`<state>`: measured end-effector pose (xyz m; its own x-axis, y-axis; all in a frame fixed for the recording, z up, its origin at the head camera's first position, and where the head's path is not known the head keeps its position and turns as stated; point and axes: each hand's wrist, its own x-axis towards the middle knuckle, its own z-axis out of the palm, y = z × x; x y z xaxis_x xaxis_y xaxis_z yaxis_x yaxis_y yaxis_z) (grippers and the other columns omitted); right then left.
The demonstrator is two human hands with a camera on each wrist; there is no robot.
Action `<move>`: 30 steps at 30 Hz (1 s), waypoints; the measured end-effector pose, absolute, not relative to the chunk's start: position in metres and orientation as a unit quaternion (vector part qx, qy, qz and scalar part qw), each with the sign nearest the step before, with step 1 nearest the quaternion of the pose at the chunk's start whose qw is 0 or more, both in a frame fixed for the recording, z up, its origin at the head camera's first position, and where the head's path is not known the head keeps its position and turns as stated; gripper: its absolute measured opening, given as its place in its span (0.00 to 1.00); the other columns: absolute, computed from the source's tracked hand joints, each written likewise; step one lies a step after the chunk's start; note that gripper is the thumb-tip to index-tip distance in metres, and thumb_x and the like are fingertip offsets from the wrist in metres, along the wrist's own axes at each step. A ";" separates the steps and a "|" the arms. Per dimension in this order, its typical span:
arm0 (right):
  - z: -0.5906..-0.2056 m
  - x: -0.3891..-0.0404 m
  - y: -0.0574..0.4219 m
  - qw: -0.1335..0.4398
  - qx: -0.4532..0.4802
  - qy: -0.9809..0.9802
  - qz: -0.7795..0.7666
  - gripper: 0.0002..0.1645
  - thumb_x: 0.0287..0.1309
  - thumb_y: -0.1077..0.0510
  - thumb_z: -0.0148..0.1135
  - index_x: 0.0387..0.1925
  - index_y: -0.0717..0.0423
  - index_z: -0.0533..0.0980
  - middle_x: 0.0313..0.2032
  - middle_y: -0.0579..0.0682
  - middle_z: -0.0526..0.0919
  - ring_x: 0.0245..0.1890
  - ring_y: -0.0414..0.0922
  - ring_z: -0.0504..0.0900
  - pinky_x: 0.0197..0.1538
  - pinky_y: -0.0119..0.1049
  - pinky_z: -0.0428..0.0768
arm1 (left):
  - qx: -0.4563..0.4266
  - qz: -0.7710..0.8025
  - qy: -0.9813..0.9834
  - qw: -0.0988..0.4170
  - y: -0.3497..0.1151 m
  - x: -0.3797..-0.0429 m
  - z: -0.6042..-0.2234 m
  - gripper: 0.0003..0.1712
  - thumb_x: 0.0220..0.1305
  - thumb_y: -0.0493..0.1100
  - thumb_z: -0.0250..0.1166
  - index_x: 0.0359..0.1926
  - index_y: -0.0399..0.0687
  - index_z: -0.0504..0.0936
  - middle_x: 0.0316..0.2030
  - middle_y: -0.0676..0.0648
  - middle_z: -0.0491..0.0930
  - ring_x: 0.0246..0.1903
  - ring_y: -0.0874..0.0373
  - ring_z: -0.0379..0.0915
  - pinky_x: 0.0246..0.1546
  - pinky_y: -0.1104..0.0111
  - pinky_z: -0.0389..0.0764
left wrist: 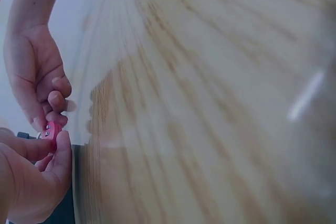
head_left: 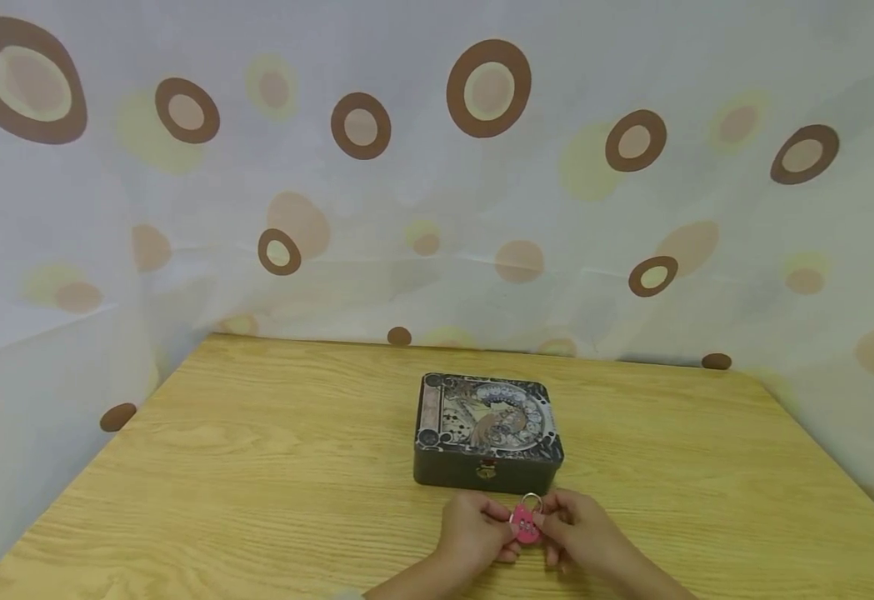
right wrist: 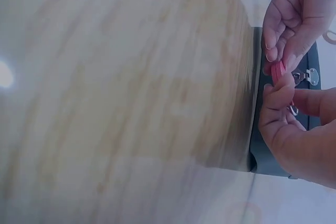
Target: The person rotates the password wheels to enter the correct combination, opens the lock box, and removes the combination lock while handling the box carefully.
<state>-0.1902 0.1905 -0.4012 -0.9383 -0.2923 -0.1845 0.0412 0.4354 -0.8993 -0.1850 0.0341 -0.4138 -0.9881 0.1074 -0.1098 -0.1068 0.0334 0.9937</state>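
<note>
A pink combination padlock [head_left: 526,525] with number dials and a silver shackle is held between both hands, just in front of a dark tin box. My left hand [head_left: 472,531] pinches its left side with thumb and fingers. On the other side, my right hand [head_left: 582,533] pinches the lock near the shackle, thumb over its face. The box [head_left: 481,471] has an illustrated lid, lies closed on the table, and carries a metal clasp [head_left: 486,469] on its front. In the right wrist view the padlock [right wrist: 278,71] shows edge-on between the fingertips, beside the clasp [right wrist: 312,76].
The wood-grain table [head_left: 272,450] spreads out on both sides of the box. A pale curtain [head_left: 407,192] with brown and yellow circles hangs behind the table and along its sides.
</note>
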 end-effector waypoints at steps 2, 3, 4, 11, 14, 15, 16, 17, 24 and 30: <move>-0.401 -0.189 0.193 0.159 -0.077 0.831 -0.527 0.09 0.60 0.65 0.50 0.36 0.72 0.69 0.17 0.45 0.72 0.16 0.38 0.73 0.17 0.28 0.72 | 0.001 0.693 0.717 0.073 0.036 -0.185 -0.414 0.03 0.47 0.21 0.61 0.25 0.26 0.78 0.16 0.37 0.80 0.13 0.62 0.75 0.17 0.69 0.81; -0.401 -0.189 0.194 0.157 -0.074 0.831 -0.529 0.10 0.59 0.66 0.51 0.37 0.73 0.69 0.18 0.46 0.72 0.17 0.38 0.73 0.18 0.28 0.73 | 0.001 0.694 0.716 0.072 0.037 -0.185 -0.414 0.03 0.47 0.21 0.61 0.25 0.26 0.78 0.16 0.36 0.80 0.12 0.63 0.75 0.17 0.68 0.80; -0.401 -0.188 0.195 0.156 -0.067 0.830 -0.531 0.10 0.59 0.66 0.51 0.38 0.73 0.69 0.19 0.46 0.73 0.18 0.39 0.73 0.19 0.28 0.73 | 0.001 0.696 0.715 0.072 0.038 -0.185 -0.415 0.03 0.47 0.21 0.61 0.24 0.26 0.78 0.15 0.36 0.80 0.12 0.63 0.74 0.16 0.68 0.80; -0.402 -0.184 0.203 0.129 -0.032 0.842 -0.523 0.14 0.60 0.64 0.52 0.42 0.74 0.70 0.23 0.47 0.75 0.19 0.39 0.74 0.22 0.29 0.74 | -0.005 0.700 0.710 0.073 0.050 -0.184 -0.418 0.05 0.47 0.22 0.61 0.23 0.30 0.77 0.14 0.38 0.79 0.10 0.62 0.74 0.15 0.68 0.80; -0.403 -0.183 0.206 0.118 -0.031 0.848 -0.516 0.14 0.59 0.64 0.53 0.43 0.74 0.70 0.23 0.48 0.76 0.18 0.38 0.73 0.21 0.29 0.73 | 0.002 0.699 0.712 0.067 0.055 -0.184 -0.419 0.05 0.46 0.21 0.61 0.22 0.31 0.76 0.14 0.39 0.79 0.11 0.60 0.75 0.14 0.68 0.79; -0.403 -0.183 0.207 0.116 -0.033 0.850 -0.513 0.14 0.59 0.64 0.53 0.43 0.74 0.70 0.23 0.48 0.76 0.18 0.38 0.73 0.21 0.29 0.73 | 0.004 0.699 0.712 0.066 0.056 -0.183 -0.419 0.05 0.46 0.21 0.61 0.22 0.31 0.76 0.14 0.39 0.79 0.11 0.60 0.75 0.14 0.68 0.79; -0.403 -0.182 0.208 0.116 -0.033 0.852 -0.509 0.14 0.59 0.64 0.53 0.42 0.74 0.70 0.22 0.48 0.75 0.18 0.38 0.73 0.21 0.29 0.73 | 0.005 0.698 0.713 0.065 0.057 -0.183 -0.419 0.06 0.46 0.21 0.61 0.22 0.30 0.76 0.14 0.39 0.79 0.11 0.59 0.75 0.14 0.68 0.79; -0.403 -0.182 0.209 0.115 -0.032 0.855 -0.505 0.14 0.60 0.64 0.52 0.43 0.74 0.70 0.23 0.47 0.75 0.18 0.38 0.73 0.21 0.28 0.72 | 0.006 0.697 0.714 0.064 0.058 -0.183 -0.419 0.06 0.46 0.21 0.61 0.22 0.30 0.76 0.14 0.39 0.79 0.11 0.59 0.75 0.14 0.68 0.79; -0.402 -0.181 0.213 0.123 -0.002 0.865 -0.486 0.14 0.62 0.64 0.51 0.44 0.73 0.70 0.22 0.47 0.74 0.20 0.41 0.73 0.22 0.30 0.73 | 0.003 0.690 0.720 0.072 0.064 -0.182 -0.416 0.06 0.46 0.21 0.62 0.22 0.31 0.76 0.14 0.41 0.78 0.11 0.59 0.75 0.14 0.69 0.79; -0.401 -0.179 0.219 0.109 -0.002 0.866 -0.488 0.15 0.61 0.64 0.50 0.45 0.74 0.70 0.23 0.48 0.76 0.19 0.40 0.73 0.22 0.30 0.74 | -0.005 0.683 0.727 0.069 0.072 -0.183 -0.414 0.06 0.46 0.22 0.62 0.22 0.33 0.76 0.13 0.41 0.78 0.11 0.60 0.75 0.14 0.69 0.79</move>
